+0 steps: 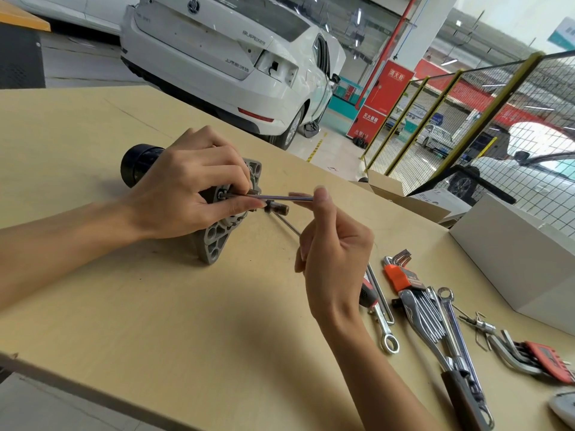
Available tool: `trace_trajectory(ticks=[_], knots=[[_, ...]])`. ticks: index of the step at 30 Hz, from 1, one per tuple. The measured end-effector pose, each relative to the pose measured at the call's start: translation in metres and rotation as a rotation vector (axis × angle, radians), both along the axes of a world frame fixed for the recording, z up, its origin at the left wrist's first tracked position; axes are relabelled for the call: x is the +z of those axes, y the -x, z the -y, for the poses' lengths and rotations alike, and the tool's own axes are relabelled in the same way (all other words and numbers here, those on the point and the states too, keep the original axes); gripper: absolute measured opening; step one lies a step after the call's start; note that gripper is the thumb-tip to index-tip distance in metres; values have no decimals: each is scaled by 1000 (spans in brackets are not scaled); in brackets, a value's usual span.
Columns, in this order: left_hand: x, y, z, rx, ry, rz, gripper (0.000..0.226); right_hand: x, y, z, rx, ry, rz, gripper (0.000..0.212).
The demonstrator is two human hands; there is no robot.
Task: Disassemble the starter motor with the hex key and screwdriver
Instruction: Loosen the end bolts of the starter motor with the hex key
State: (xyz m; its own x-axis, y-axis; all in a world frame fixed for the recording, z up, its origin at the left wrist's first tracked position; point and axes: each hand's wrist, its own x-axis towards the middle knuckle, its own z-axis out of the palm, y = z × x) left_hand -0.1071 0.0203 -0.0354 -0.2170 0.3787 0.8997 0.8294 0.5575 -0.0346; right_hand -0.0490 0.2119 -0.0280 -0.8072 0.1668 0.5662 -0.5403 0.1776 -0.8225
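Note:
The starter motor lies on its side on the wooden table, black body to the left, grey flange facing right. My left hand rests over the motor and pinches the hex key close to the flange. The key's tip sits at a bolt in the flange face. My right hand holds the key's outer end between thumb and fingertip. A screwdriver lies behind my right hand, its shaft and red-black handle partly hidden.
Several tools lie at the right: an orange hex key set, spanners, a second hex key set. A white box stands at the far right. A white car and mesh fence lie beyond the table.

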Motion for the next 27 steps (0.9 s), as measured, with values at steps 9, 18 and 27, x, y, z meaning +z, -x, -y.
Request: trace_trajectory(ticks=[9, 18, 27], knots=[[0, 0, 1, -11, 2, 13, 31, -5, 1, 3, -16, -171, -173, 30], [-1, -1, 0, 16, -8, 4, 30, -3, -3, 4, 4, -167, -279, 42], [-1, 0, 0, -18, -17, 32, 31, 4, -5, 5, -5, -31, 26, 51]])
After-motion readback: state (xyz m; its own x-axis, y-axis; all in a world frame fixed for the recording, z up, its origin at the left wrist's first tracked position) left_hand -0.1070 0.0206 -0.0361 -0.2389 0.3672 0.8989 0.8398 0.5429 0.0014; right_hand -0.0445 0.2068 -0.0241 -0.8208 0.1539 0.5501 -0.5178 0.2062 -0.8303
